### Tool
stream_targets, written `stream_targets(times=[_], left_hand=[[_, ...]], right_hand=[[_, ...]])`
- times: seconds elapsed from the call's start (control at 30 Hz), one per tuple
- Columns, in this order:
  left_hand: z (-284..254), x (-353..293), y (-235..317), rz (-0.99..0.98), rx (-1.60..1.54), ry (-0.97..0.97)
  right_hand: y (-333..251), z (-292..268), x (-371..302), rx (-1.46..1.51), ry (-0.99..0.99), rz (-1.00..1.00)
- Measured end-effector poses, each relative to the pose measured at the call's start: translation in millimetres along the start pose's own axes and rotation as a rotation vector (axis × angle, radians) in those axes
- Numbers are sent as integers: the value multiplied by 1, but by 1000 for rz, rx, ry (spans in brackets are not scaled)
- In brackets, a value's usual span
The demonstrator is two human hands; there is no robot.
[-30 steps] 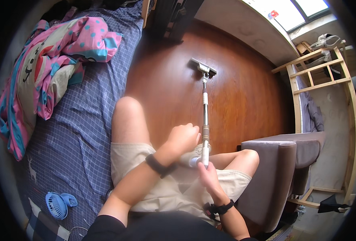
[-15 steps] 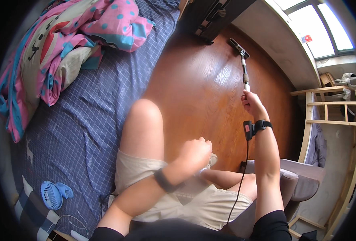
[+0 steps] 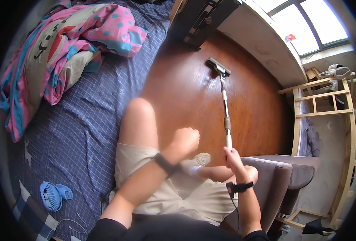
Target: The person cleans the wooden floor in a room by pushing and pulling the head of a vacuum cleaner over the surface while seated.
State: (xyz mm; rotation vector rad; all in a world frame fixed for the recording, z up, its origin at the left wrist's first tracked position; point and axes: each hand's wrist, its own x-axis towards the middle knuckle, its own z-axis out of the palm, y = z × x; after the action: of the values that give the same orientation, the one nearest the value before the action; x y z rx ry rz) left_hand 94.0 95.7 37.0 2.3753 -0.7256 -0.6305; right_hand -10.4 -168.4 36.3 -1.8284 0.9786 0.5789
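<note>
The flat mop (image 3: 225, 100) has a slim jointed pole in white, grey and brown, with a wide dark head resting on the brown wooden floor (image 3: 178, 88). Around the upper end of the pole, my right hand (image 3: 231, 158) is closed, low beside my bent leg. My left hand (image 3: 186, 140) hovers in front of my lap as a loose fist, apart from the mop. Nothing sticks out of it, though the palm side is hidden. Dark bands circle both my wrists, and the right one carries a small box with a cable.
To the left lies a bed with a blue checked sheet (image 3: 93, 108), a bunched pink quilt (image 3: 117, 32) and a small blue fan (image 3: 53, 195). A dark cabinet (image 3: 198, 24) stands ahead. On the right are a grey padded seat (image 3: 262, 176) and a wooden frame (image 3: 324, 114).
My right hand has drawn back toward me, pulling the mop nearer and slightly left across the floor. My left fist has shifted a little left. The view has turned slightly.
</note>
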Motion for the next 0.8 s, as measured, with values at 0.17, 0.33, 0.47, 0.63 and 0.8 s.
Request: stream_targets(times=[0.17, 0.33, 0.47, 0.63, 0.8], left_hand=[[3, -1, 10, 21, 22, -2], [15, -2, 18, 46, 37, -74], [14, -10, 22, 45, 43, -48], [23, -3, 7, 50, 70, -69], [12, 2, 3, 2, 79, -108]], right_hand=[[62, 27, -145, -72, 36, 4], [106, 59, -198, -121, 41, -57], [85, 64, -150, -187, 134, -131], [41, 51, -39, -243, 270, -223], [-82, 6, 25, -209, 165, -88]])
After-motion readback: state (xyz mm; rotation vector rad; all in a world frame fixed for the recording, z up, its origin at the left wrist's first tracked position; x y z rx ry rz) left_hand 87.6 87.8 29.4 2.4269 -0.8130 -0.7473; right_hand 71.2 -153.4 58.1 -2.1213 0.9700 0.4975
